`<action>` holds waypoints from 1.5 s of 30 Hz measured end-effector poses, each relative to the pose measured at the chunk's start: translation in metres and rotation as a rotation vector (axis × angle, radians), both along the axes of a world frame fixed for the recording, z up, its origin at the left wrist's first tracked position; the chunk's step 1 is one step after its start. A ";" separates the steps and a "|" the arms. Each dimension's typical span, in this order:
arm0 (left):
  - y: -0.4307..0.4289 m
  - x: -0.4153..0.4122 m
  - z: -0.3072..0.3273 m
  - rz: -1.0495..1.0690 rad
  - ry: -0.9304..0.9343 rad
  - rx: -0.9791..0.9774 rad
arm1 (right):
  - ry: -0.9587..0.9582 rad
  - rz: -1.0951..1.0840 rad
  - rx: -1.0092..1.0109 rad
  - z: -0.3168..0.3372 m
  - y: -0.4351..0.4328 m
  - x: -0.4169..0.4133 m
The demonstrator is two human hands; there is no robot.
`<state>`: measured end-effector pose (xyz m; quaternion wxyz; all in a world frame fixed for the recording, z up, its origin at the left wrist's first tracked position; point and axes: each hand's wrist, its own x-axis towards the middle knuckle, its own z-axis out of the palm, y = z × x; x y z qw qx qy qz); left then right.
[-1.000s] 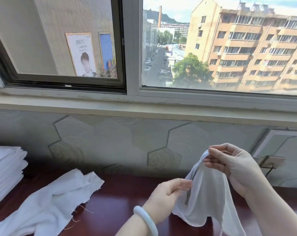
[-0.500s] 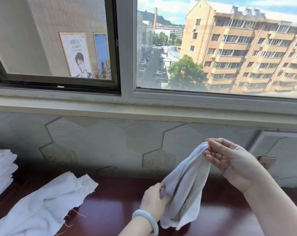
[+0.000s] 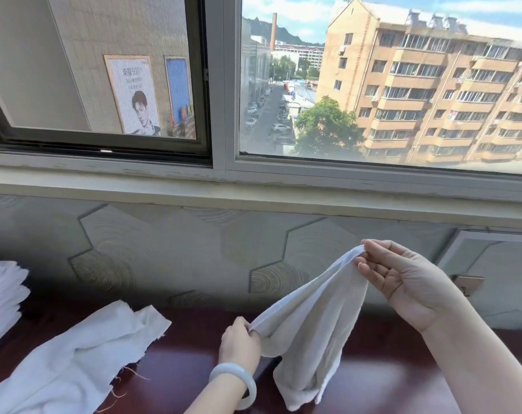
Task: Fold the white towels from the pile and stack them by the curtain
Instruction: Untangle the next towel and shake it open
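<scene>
A white towel [image 3: 310,327] hangs in the air over the dark red table [image 3: 373,383], held by both hands. My right hand [image 3: 403,282] pinches its upper corner between thumb and fingertips at the right. Lower and to the left, my left hand [image 3: 240,343], with a pale bangle on the wrist, grips another edge of the same towel. The rest of the cloth droops down between them. A loose pile of white towels [image 3: 65,363] lies crumpled at the lower left. A stack of folded white towels [image 3: 1,297] stands at the far left edge.
A wall with hexagon-patterned panels [image 3: 194,249] rises right behind the table, under a wide window sill [image 3: 253,192]. A wall socket plate [image 3: 468,283] sits at the right behind my right forearm.
My left hand slid down and left along the towel edge, pulling the cloth out between the two hands. My right hand stayed high on its corner.
</scene>
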<state>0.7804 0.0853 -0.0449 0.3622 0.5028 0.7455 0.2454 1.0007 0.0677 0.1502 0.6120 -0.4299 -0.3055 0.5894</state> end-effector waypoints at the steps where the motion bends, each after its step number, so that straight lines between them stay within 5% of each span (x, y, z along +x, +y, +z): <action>1: 0.005 -0.011 0.002 0.092 -0.106 -0.024 | -0.013 -0.026 0.006 0.000 0.001 0.004; 4: 0.020 -0.042 0.025 0.233 -0.460 -0.024 | -0.088 -0.087 0.022 -0.002 0.003 0.021; 8: 0.047 -0.074 0.094 0.209 -0.704 0.192 | -0.194 -0.207 0.032 -0.011 0.011 0.041; 13: 0.058 -0.107 0.131 -0.035 -0.456 0.035 | -0.413 -0.190 -0.200 -0.058 0.017 0.053; 18: 0.057 -0.128 0.174 -0.104 -0.125 0.117 | -0.433 -0.208 -0.116 -0.055 0.009 0.051; 21: 0.050 -0.135 0.203 -0.161 -0.185 0.224 | -0.346 -0.221 -0.004 -0.038 0.001 0.052; 24: 0.042 -0.130 0.195 -0.294 -0.110 -0.017 | -0.367 -0.146 -0.080 -0.042 0.003 0.051; 32: 0.075 -0.127 0.165 -0.097 -0.302 -0.046 | -0.288 -0.124 -0.219 -0.075 0.041 0.043; 41: 0.045 -0.125 0.193 -0.123 -0.389 0.326 | -0.206 -0.219 0.081 -0.024 0.004 0.043; 45: -0.010 -0.139 0.118 -0.228 -0.312 0.132 | -0.322 -0.135 -0.176 -0.093 -0.042 0.050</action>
